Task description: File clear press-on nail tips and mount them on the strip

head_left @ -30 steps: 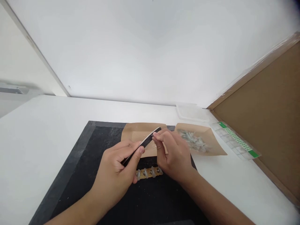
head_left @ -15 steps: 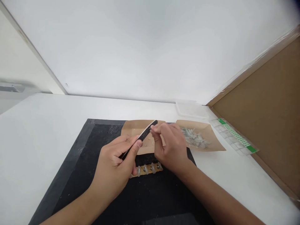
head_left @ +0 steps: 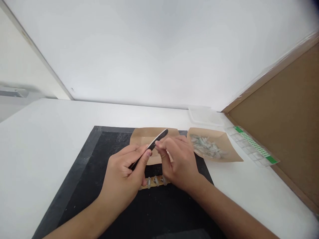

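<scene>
My left hand point(head_left: 128, 169) is closed around a black nail file point(head_left: 159, 137) with a pale edge, its tip slanting up to the right. My right hand point(head_left: 178, 159) is pinched, its fingertips against the file's dark face. Whatever sits in that pinch is too small and hidden to make out. Below the hands lies a yellowish strip point(head_left: 152, 182) bearing several translucent pieces and small shiny round parts; both hands cover its ends. Behind them is a brown paper tray point(head_left: 139, 134) with tiny bits in it.
A second brown paper tray point(head_left: 231, 154) at the right holds a heap of clear, nail-tip-like pieces point(head_left: 206, 146). A black mat point(head_left: 82, 186) lies on the white table point(head_left: 30, 142). Farther right are a clear compartment box point(head_left: 254, 146) with a green label and a cardboard panel point(head_left: 281, 109).
My right fingertips have slid down along the file toward my left hand. The right hand now covers more of the strip's right end. My left hand keeps its grip.
</scene>
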Demonstrator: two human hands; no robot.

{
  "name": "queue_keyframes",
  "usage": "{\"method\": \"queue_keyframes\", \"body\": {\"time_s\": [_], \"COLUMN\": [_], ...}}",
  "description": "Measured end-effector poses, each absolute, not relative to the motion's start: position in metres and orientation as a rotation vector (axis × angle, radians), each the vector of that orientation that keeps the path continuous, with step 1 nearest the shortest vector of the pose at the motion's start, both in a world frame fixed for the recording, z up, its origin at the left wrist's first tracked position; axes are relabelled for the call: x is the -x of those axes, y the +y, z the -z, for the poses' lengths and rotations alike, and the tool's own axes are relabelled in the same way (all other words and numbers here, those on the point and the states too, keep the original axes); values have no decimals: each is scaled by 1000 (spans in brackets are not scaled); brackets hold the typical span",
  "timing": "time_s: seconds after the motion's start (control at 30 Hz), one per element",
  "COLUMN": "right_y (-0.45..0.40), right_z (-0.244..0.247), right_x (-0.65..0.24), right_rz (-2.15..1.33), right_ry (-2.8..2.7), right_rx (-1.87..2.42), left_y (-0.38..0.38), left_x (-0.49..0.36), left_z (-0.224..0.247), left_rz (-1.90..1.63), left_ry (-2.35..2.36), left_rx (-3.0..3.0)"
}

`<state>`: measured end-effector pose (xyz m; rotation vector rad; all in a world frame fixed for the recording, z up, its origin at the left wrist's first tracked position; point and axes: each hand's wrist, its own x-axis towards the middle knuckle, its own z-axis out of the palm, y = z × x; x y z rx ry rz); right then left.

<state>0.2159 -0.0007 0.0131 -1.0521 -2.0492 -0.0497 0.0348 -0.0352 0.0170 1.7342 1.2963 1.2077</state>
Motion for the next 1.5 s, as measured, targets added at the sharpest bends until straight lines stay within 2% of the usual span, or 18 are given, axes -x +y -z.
{"method": "queue_keyframes", "body": {"time_s": [1.0, 1.1, 1.43, 1.5], "right_y": [-6, -6, -8, -11], "right_z": [-15, -16, -18, -17], "right_x": [-211, -212, -212, -211], "right_rz": [199, 100, 168, 82], "right_ry": [-1965, -2026, -1943, -1972], "right_rx": [1118, 1089, 1154, 1159], "left_y": [-35, -35, -35, -36], "left_x": [-34, -34, -33, -34], "left_z": [-23, -25, -21, -21], "left_rz": [-1247, -1259, -1226, -1222], "left_ry": [1317, 1325, 1333, 1342], "left_rx": [-1771, -1791, -1767, -1759]}}
